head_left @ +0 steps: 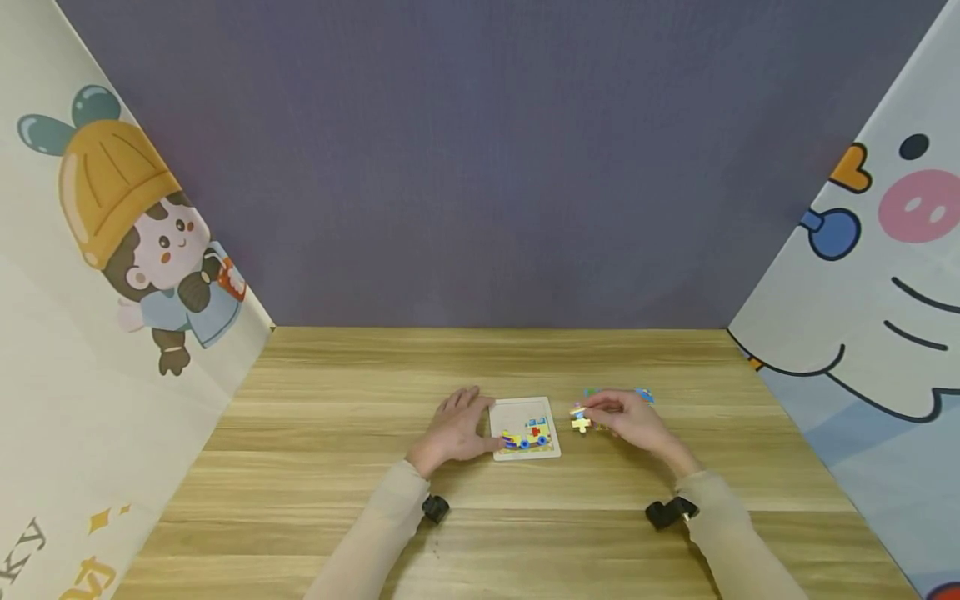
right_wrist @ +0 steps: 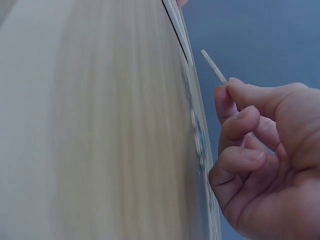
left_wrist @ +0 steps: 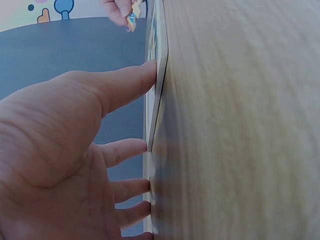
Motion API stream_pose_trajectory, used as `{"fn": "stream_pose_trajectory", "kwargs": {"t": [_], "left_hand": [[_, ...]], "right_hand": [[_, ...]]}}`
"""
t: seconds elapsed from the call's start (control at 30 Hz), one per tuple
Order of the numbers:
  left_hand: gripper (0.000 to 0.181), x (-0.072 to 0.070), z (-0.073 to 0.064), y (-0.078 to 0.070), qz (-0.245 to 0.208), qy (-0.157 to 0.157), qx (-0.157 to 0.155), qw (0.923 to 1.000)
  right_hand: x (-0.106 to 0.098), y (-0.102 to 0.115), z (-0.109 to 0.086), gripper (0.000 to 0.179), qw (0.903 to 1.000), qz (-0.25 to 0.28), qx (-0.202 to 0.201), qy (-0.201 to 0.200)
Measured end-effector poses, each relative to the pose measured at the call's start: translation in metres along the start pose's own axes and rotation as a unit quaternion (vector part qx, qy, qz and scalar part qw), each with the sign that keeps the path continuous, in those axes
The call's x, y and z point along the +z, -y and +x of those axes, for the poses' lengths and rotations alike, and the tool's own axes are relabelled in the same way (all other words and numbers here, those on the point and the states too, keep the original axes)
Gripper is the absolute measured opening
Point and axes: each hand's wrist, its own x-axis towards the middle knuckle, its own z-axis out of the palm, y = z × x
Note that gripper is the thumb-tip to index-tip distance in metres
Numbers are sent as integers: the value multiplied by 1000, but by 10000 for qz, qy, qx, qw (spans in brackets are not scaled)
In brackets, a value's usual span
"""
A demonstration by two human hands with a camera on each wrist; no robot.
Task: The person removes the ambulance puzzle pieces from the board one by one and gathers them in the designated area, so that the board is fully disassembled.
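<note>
A square puzzle board (head_left: 517,408) with a pale rim lies flat on the table, a yellow, blue and red vehicle picture partly filled in along its lower part. My left hand (head_left: 462,429) is spread at its left side. The thumb rests on the board's rim, and the fingertips touch down at the board's corner and the tabletop. To the right of the board, my right hand (head_left: 628,418) pinches a thin jigsaw piece (right_wrist: 215,67) between thumb and index finger, above the table. In the left wrist view this jigsaw piece (left_wrist: 132,19) shows yellow and blue.
Loose colourful puzzle pieces (head_left: 644,395) lie under and behind the right hand, partly hidden by it. The wooden table (head_left: 375,367) ends at a dark back panel (head_left: 480,167). Printed cartoon panels (head_left: 847,317) stand at both sides.
</note>
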Motion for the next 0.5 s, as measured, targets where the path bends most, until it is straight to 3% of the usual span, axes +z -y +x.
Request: {"fn": "stream_pose_trajectory", "kwargs": {"t": [0.5], "left_hand": [[77, -1, -1, 0, -7, 34, 10, 10000]], "right_hand": [[-48, -24, -25, 39, 9985, 205, 362, -356]]}}
